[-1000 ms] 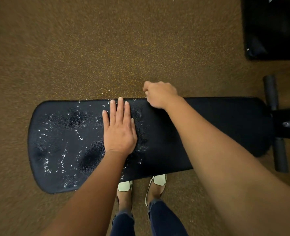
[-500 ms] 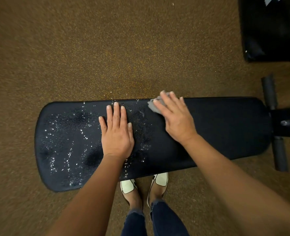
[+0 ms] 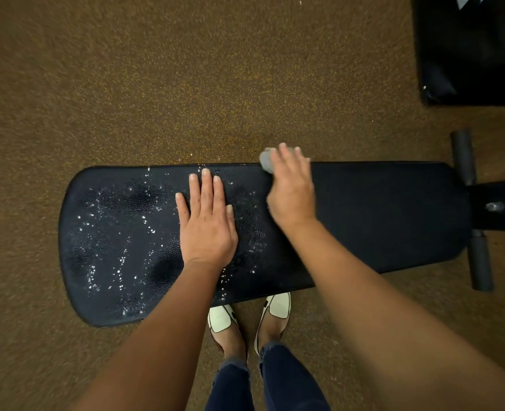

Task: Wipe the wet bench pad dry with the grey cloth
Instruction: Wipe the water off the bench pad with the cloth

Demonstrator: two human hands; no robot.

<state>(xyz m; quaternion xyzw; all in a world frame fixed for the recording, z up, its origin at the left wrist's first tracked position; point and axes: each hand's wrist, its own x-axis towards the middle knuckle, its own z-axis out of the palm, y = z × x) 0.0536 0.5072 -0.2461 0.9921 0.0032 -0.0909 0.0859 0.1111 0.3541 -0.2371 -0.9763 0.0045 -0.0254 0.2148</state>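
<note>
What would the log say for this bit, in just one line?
step: wiping | right hand: pressing grey cloth at pad's far edge | left hand: flat on bench pad | droplets: mostly on left part

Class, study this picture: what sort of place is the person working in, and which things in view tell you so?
Most likely a gym. A long black padded bench pad ends in grey foam leg rollers on a black metal frame, it stands on brown speckled rubber-like flooring, and another black padded piece of equipment sits at the top right.
</note>
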